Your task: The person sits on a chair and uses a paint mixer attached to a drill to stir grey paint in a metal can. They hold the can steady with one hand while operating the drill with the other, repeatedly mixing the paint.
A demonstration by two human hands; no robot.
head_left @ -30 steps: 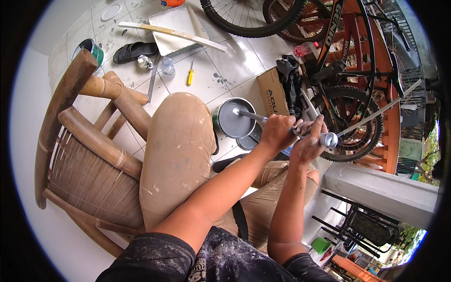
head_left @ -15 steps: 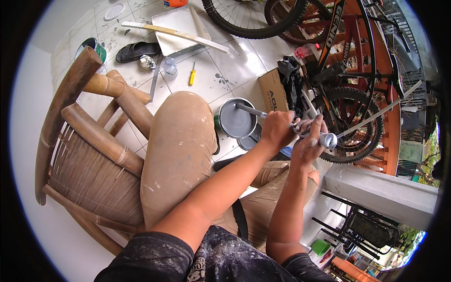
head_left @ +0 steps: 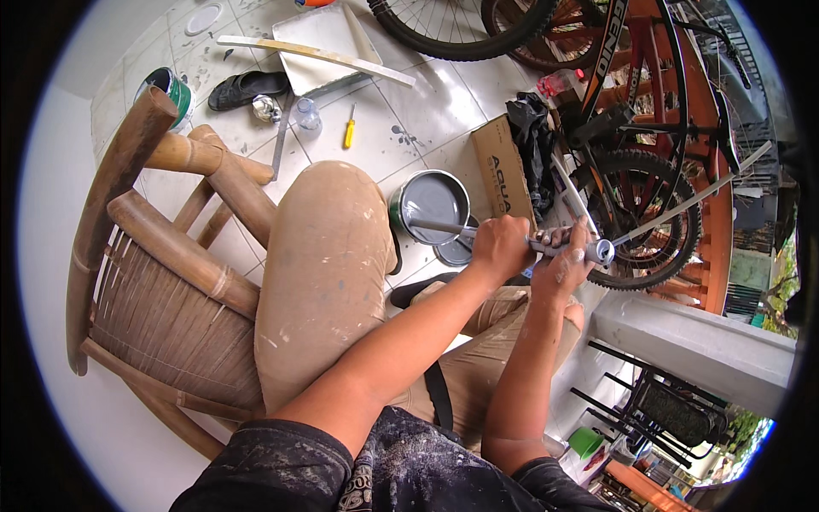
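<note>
My left hand is closed around a grey stick that reaches leftward into an open can of grey paint. Just to its right, my right hand grips a grey tube, its hollow end showing beside the fingers; paint smears cover that hand. Whether stick and tube are one piece is hidden by the fingers. A dark shallow container sits beside the can, near my bent knee.
A bamboo chair stands left. Behind are a tray, wooden strip, green can, sandal, bottle and yellow screwdriver. At right: cardboard box, bicycles, ledge, metal chairs.
The stick's end in the paint has shifted down and to the left, and the stick lies flatter. My hands have moved slightly downward, still gripping.
</note>
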